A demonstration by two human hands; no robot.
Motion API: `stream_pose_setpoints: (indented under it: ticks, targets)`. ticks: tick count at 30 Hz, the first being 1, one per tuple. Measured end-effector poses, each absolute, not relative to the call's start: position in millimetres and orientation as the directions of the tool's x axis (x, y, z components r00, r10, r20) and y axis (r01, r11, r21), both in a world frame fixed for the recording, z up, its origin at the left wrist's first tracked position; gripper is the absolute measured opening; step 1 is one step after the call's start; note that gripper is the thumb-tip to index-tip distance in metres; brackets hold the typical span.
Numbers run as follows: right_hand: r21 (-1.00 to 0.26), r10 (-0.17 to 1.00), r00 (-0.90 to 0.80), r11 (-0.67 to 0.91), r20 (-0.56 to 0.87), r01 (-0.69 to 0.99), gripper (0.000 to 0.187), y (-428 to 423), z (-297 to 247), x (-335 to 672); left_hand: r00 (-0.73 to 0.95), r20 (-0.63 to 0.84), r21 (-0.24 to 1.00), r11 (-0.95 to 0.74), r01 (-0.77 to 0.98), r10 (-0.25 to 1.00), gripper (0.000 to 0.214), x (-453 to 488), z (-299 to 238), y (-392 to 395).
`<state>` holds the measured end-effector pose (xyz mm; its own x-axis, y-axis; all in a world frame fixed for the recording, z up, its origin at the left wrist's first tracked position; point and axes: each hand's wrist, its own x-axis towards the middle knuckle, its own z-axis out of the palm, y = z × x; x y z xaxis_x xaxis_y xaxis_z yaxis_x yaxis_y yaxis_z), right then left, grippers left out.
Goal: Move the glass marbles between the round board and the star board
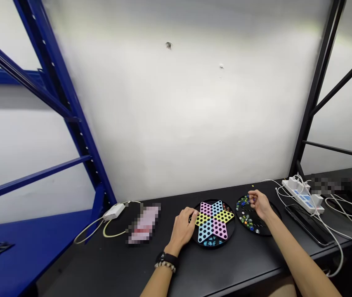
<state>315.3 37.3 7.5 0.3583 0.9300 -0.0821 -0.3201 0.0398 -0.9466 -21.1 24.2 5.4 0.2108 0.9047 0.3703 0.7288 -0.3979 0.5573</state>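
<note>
A round black Chinese-checkers board (214, 222) with a pastel star of holes lies on the black table (107, 268). My left hand (183, 228) rests with curled fingers on the board's left rim. To the right sits a round black tray (254, 216) holding several coloured marbles. My right hand (260, 203) hovers over that tray with fingertips pinched together; what they hold is too small to make out.
A white power strip (302, 196) with plugs and cables and a dark phone (308, 225) lie to the right. A white charger (114, 211) with a yellowish cable and a blurred pink item (145, 225) lie left. Blue shelving (55, 103) stands left, a black frame (318, 82) right.
</note>
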Motion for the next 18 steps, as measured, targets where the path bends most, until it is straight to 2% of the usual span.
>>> stream_pose_setpoints:
  ticks: [2,4,6,8,14,18]
  targets:
    - [-0.981,0.928,0.370,0.025,-0.050,-0.195,0.011,41.1,1.3,315.2,0.213,0.373,0.559,-0.402,0.725,0.903,0.040,-21.4,4.9,24.4]
    - [-0.992,0.934,0.357,-0.011,0.036,0.129,0.007,44.5,-6.9,315.1,0.216,0.378,0.559,-0.407,0.722,0.900,0.039,-21.8,4.3,24.5]
    - [-0.840,0.948,0.292,-0.057,0.123,0.539,0.008,47.0,-15.0,315.2,0.218,0.379,0.557,-0.410,0.722,0.899,0.039,-22.2,3.6,24.7]
    - [-0.641,0.964,0.218,-0.073,0.151,0.764,0.016,48.3,-21.8,315.1,0.216,0.379,0.554,-0.408,0.726,0.900,0.039,-22.6,2.9,24.9]
    - [-0.406,0.986,0.062,0.008,0.158,0.914,0.016,50.5,-30.1,313.3,0.224,0.357,0.567,-0.400,0.720,0.907,0.039,-23.1,2.7,24.9]
    - [-0.358,0.995,-0.003,0.040,0.104,0.933,0.013,54.4,-28.5,315.7,0.225,0.352,0.568,-0.398,0.720,0.909,0.040,-23.2,2.6,25.2]
